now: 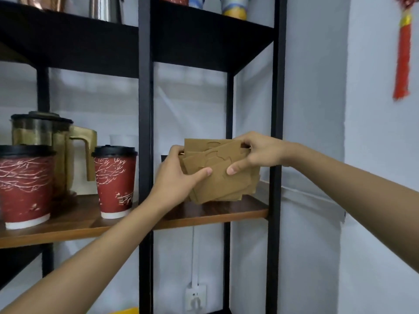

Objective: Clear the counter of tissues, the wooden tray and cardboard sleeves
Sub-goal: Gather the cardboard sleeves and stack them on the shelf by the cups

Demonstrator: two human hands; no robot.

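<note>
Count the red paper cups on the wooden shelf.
2. A large cup stands at the far left edge; a smaller cup stands right of the jug, beside the black post. More may sit out of frame.

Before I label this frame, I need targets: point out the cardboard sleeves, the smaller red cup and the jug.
cardboard sleeves (223, 177): head view, front face of the stack.
smaller red cup (115, 184): head view, red wall.
jug (43, 132): head view, glass body.

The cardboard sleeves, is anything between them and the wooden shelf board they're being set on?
Nothing visible. Both the left hand and the right hand hold the sleeves just over the right bay of the shelf, which looks bare there. The red cups stand in the left bay, beyond the black post.
</note>
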